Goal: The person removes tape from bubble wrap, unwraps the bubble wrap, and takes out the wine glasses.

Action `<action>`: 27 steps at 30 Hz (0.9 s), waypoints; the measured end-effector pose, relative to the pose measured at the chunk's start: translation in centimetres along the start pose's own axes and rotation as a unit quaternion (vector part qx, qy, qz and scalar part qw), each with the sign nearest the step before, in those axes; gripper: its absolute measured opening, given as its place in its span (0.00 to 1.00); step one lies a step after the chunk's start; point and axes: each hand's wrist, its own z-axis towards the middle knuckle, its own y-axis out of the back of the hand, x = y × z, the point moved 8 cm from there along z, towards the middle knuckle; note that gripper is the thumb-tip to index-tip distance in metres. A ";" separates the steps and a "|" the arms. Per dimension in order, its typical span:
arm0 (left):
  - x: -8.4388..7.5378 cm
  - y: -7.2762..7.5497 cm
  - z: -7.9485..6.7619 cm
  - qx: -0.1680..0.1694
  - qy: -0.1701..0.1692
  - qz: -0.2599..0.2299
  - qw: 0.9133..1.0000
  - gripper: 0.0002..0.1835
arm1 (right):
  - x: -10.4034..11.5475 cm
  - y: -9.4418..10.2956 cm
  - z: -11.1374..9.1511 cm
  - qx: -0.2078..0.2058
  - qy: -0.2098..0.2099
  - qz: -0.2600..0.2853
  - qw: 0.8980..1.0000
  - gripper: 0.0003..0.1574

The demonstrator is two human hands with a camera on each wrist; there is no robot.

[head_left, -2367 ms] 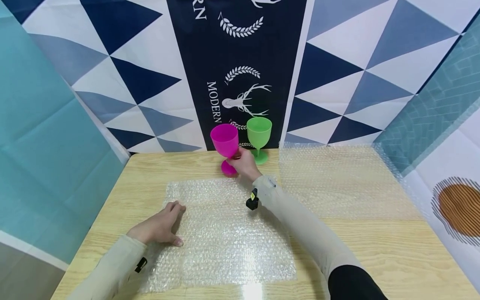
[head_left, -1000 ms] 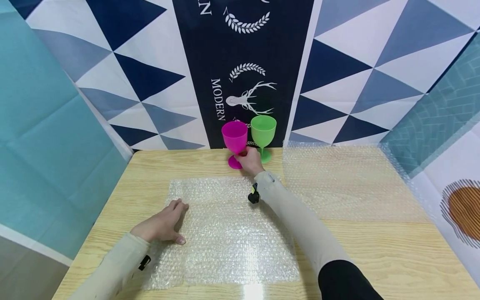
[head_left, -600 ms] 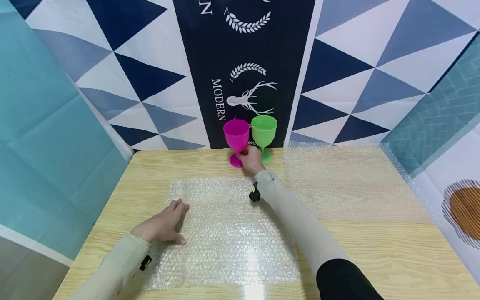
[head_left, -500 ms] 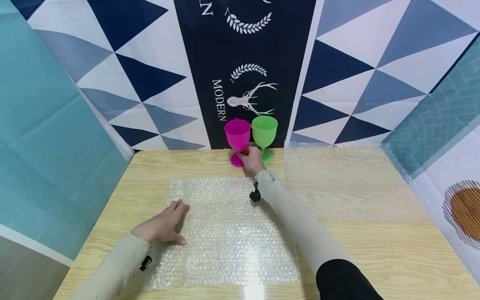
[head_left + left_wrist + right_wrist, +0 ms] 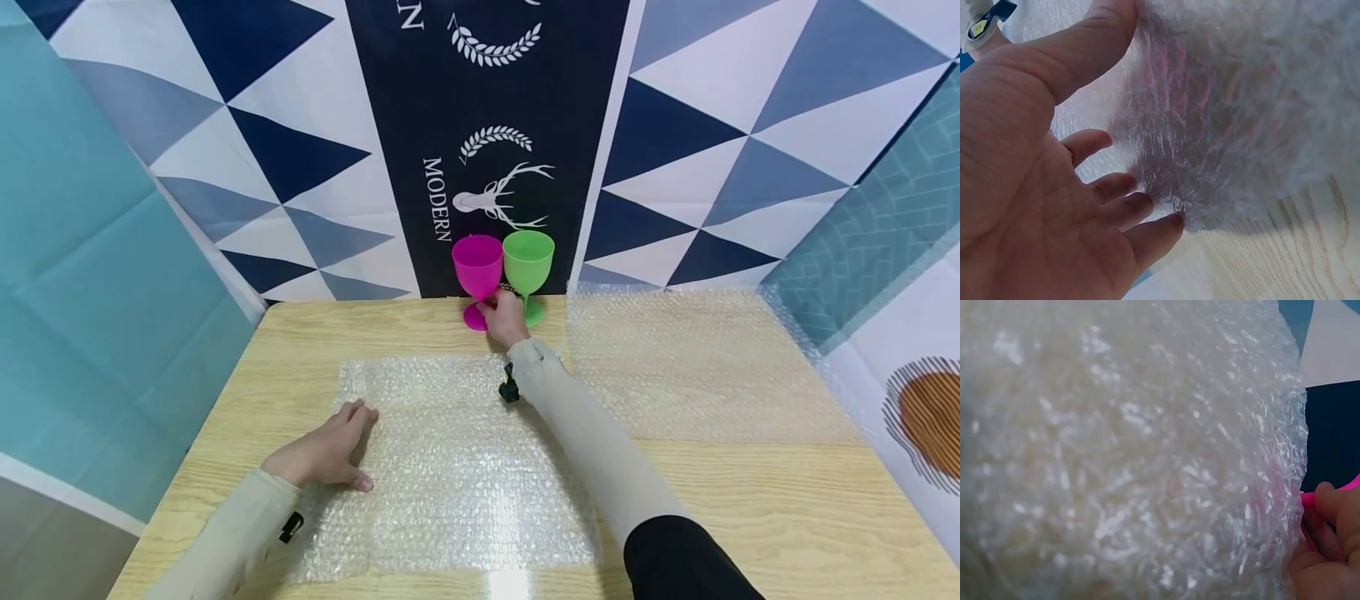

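Note:
In the head view my right hand (image 5: 506, 319) grips a magenta plastic goblet (image 5: 477, 265) around its stem, near the table's back edge. The goblet is upright; whether its foot touches the table I cannot tell. Close on its right stands a light green goblet (image 5: 528, 260), its stem and foot partly behind my hand. My left hand (image 5: 326, 446) rests, fingers spread, on the left edge of a bubble wrap sheet (image 5: 465, 475). In the left wrist view the left palm (image 5: 1035, 181) is bare beside the wrap. Bubble wrap (image 5: 1135, 450) fills most of the right wrist view.
A second bubble wrap sheet (image 5: 697, 367) covers the back right of the wooden table (image 5: 765, 500). Directly behind the goblets rises a patterned backdrop (image 5: 502, 100). A teal panel (image 5: 112, 275) borders the table on the left.
My right hand has carried the magenta goblet right and slightly back, bringing it beside the green one. The left hand has kept its place on the wrap. The head view has shifted slightly.

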 end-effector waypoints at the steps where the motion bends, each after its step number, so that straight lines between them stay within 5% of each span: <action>1: -0.1 0.0 0.0 0.000 -0.002 0.001 1.000 0.60 | 0.0 0.0 0.0 -0.002 0.002 -0.001 1.000 0.14; 17: -0.2 0.2 -0.4 0.003 0.001 -0.004 1.000 0.60 | -0.2 -0.1 0.0 -0.004 -0.007 -0.012 1.000 0.15; 27: -0.8 0.1 -0.6 0.003 -0.005 -0.005 1.000 0.59 | 0.0 0.8 -2.4 0.024 -0.049 -0.023 0.998 0.18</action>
